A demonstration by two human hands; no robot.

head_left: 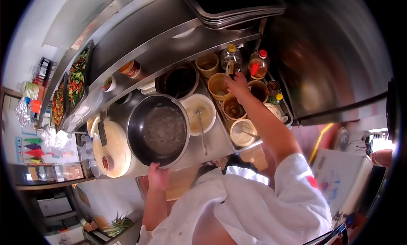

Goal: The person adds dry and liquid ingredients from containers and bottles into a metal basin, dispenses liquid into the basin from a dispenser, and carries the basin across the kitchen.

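Observation:
My left hand grips the near rim of a large round metal mixing bowl, which has a thin wet film on its bottom. The bowl rests on the steel counter. Farther right, my right hand is closed around a slim utensil with a yellowish-brown upper part; its lower end is hidden. This hand is over the edge of a cream tub in a tray of seasoning tubs. A tub of brown liquid sits just in front.
A white bowl with a spoon stands right of the mixing bowl. Bottles with yellow and red caps stand behind the tubs. At left are a round board with a cleaver. Stacked trays overhang above.

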